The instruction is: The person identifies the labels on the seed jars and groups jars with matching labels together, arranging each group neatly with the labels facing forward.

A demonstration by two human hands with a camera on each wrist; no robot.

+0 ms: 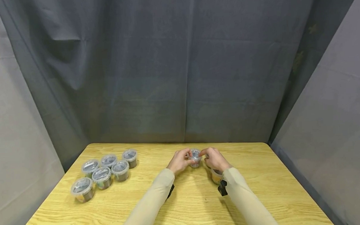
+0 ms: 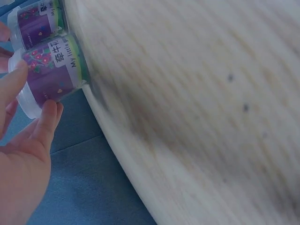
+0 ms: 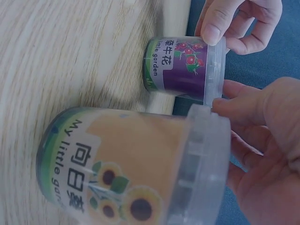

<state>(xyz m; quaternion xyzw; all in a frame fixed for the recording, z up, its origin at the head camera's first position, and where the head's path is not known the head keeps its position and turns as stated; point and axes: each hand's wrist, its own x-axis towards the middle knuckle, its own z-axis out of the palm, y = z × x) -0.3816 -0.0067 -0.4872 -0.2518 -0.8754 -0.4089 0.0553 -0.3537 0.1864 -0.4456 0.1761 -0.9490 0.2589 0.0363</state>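
Note:
A small plastic tub with a clear lid and a purple flower label [image 1: 195,158] stands between the two hands. My left hand [image 1: 181,161] grips it at the lid, thumb and fingers around the rim, as the left wrist view [image 2: 56,72] shows. From the other side, my right hand [image 1: 215,159] has thumb and index fingertips at the lid's edge. A second purple tub [image 2: 37,23] appears just beyond the first in the left wrist view. Beside my right wrist stands an orange sunflower tub [image 3: 131,164], partly covered by the sleeve in the head view.
Several similar lidded tubs [image 1: 102,177] are grouped on the left of the wooden table [image 1: 186,208]. A dark curtain [image 1: 178,76] hangs behind the table's far edge. Pale panels [image 1: 326,114] flank both sides.

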